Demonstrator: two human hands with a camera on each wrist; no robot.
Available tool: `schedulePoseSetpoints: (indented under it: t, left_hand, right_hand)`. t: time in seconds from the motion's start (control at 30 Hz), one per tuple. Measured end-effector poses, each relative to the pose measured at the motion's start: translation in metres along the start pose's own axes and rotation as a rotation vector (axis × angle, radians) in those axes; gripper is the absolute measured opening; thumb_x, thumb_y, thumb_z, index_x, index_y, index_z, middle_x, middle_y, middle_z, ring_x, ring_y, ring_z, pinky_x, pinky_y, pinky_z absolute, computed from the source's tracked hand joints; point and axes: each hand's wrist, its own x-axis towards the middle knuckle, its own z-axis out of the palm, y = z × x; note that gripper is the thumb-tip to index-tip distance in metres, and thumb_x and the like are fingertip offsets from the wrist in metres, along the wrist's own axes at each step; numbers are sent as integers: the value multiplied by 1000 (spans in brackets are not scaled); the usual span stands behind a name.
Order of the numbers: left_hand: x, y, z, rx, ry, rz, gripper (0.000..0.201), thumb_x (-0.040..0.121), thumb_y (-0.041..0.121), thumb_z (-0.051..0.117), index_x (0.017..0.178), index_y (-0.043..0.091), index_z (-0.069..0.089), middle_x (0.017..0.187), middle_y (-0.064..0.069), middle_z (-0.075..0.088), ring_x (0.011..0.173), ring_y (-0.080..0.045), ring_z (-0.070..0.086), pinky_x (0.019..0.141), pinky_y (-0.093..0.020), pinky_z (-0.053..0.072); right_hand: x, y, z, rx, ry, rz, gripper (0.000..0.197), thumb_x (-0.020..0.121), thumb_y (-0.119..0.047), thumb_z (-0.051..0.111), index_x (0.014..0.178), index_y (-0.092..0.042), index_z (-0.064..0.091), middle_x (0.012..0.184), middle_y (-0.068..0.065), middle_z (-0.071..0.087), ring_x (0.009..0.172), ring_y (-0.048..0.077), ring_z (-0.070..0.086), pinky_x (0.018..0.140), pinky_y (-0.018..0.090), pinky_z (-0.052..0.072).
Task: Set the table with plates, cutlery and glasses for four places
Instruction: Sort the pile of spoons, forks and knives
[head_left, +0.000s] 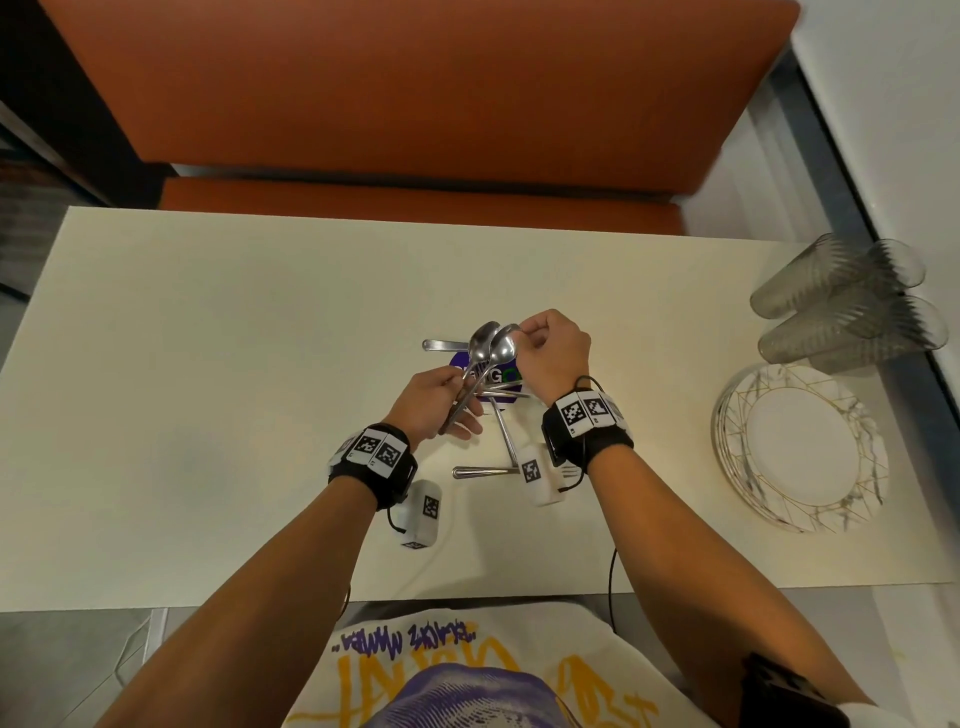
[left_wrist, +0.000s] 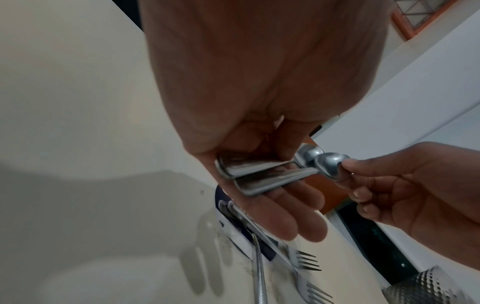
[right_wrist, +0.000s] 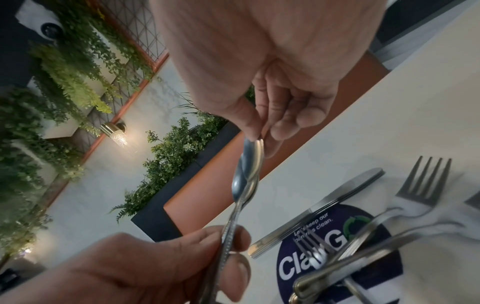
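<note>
Two steel spoons (head_left: 491, 345) are lifted above the middle of the cream table (head_left: 208, 322). My left hand (head_left: 434, 400) grips their handles (left_wrist: 259, 174), the lower fingers spread loosely below. My right hand (head_left: 545, 345) pinches the bowl tip of one spoon (right_wrist: 253, 148) between thumb and forefinger. Under the hands, forks (right_wrist: 426, 181) and knives (right_wrist: 337, 201) lie loose on a round purple sticker (right_wrist: 335, 259). Another fork (head_left: 483, 472) lies nearer me. A stack of marbled, gold-lined plates (head_left: 800, 447) sits at the right, with several clear ribbed glasses (head_left: 841, 301) behind it.
An orange bench seat (head_left: 415, 93) runs along the table's far side. A wall and window ledge (head_left: 883, 104) border the right edge beside the glasses. Wires hang from my wristbands over the near edge.
</note>
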Motion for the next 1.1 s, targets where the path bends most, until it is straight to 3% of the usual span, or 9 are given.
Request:
schedulePoseSetpoints:
  t: [0.23, 0.33, 0.5, 0.63, 0.8, 0.9, 0.97, 1.03, 1.1]
  left_hand:
    - [0, 1, 1, -14, -28, -5, 33, 110, 13, 35, 108, 4, 67, 90, -22, 75, 72, -38, 72, 63, -40, 60]
    - [3, 0, 4, 16, -29, -8, 31, 108, 14, 38, 108, 2, 68, 87, -22, 74, 59, -32, 64, 49, -31, 43]
    - [7, -3, 6, -58, -28, -46, 32, 105, 17, 39, 100, 7, 70, 65, -6, 55, 44, -18, 37, 43, -26, 21]
    - [7, 2, 7, -62, -5, -72, 35, 103, 22, 39, 98, 11, 72, 65, -2, 52, 46, -15, 34, 46, -25, 20]
    - [13, 7, 10, 35, 17, -59, 31, 101, 15, 40, 88, 10, 68, 63, -1, 51, 44, -15, 35, 40, -21, 23]
    - [19, 10, 9, 121, 103, -32, 26, 95, 9, 44, 76, 11, 62, 63, 3, 52, 50, -12, 38, 46, -22, 30]
    - [26, 7, 2, 222, 155, -6, 27, 93, 13, 47, 71, 18, 60, 71, 3, 58, 61, -15, 46, 58, -28, 38]
    - [30, 3, -7, 280, 182, -29, 28, 100, 13, 46, 77, 20, 60, 78, 3, 58, 70, -16, 50, 67, -32, 42]
    - [33, -2, -14, 284, 213, -44, 30, 102, 12, 43, 78, 19, 58, 75, 4, 54, 64, -15, 47, 61, -28, 40]
  right_hand:
    - [6, 3, 4, 11, 35, 9, 5, 87, -18, 69, 89, -15, 66, 71, -6, 66, 70, 9, 63, 69, 19, 49]
    - [4, 5, 11, -8, 25, 3, 7, 88, -16, 68, 93, -13, 66, 78, -4, 66, 67, 1, 58, 60, 6, 40]
    - [7, 7, 13, -23, -17, 23, 12, 91, -20, 68, 99, -12, 65, 86, -2, 67, 72, 6, 60, 57, 3, 38]
    - [10, 9, 13, -12, -96, -12, 12, 93, -21, 63, 105, -19, 67, 76, -3, 70, 72, 15, 66, 73, 23, 54]
    - [19, 10, 9, -139, -150, -121, 12, 93, -16, 64, 95, -10, 74, 73, -4, 64, 67, 11, 57, 68, 7, 40]
    - [23, 16, 8, -66, -179, -107, 17, 94, -20, 63, 103, -12, 74, 83, -2, 70, 75, 15, 66, 74, 21, 50]
    - [26, 28, 8, -47, -193, -69, 19, 97, -21, 59, 108, -15, 73, 95, -1, 73, 86, 14, 68, 73, 16, 50]
    - [27, 42, 8, -157, -250, -105, 19, 96, -17, 57, 108, -17, 72, 100, -1, 73, 93, 17, 66, 75, 16, 47]
    - [26, 55, 12, -417, -381, -201, 21, 92, -20, 61, 111, -22, 70, 106, -1, 69, 103, 23, 58, 86, 29, 45]
